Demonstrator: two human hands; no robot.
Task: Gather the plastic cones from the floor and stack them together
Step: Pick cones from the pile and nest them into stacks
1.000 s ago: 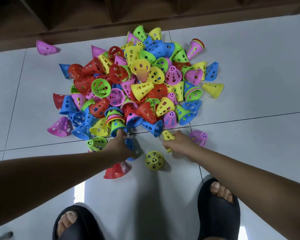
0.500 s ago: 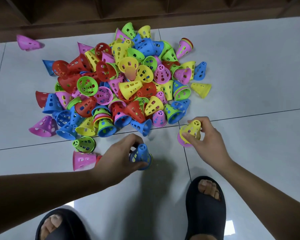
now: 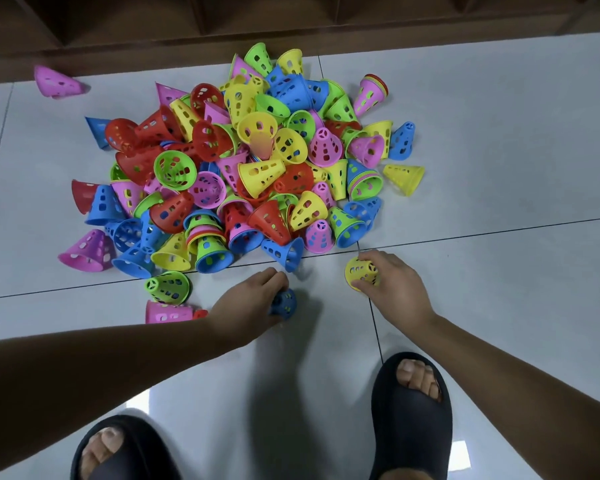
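A big pile of perforated plastic cones [image 3: 257, 174] in red, blue, green, yellow and pink lies on the white tiled floor. My left hand [image 3: 246, 306] grips a blue cone [image 3: 284, 303] just in front of the pile. My right hand [image 3: 392, 289] holds a yellow cone [image 3: 359, 271] near the floor, with its narrow end turned left. A green cone [image 3: 168, 285] and a pink cone [image 3: 167, 311] lie left of my left hand. One pink cone [image 3: 58, 81] lies apart at the far left, and a yellow cone [image 3: 404, 178] sits at the pile's right edge.
A dark wooden shelf base [image 3: 291, 26] runs along the far edge of the floor behind the pile. My two feet in black slippers, the left [image 3: 118, 452] and the right [image 3: 413, 410], stand on the tiles at the bottom. Bare tile [image 3: 516, 150] stretches to the right of the pile.
My right hand came down toward the floor with the yellow cone; the pink cone seen under it is no longer visible. My left hand kept its grip on the blue cone and shifted slightly.
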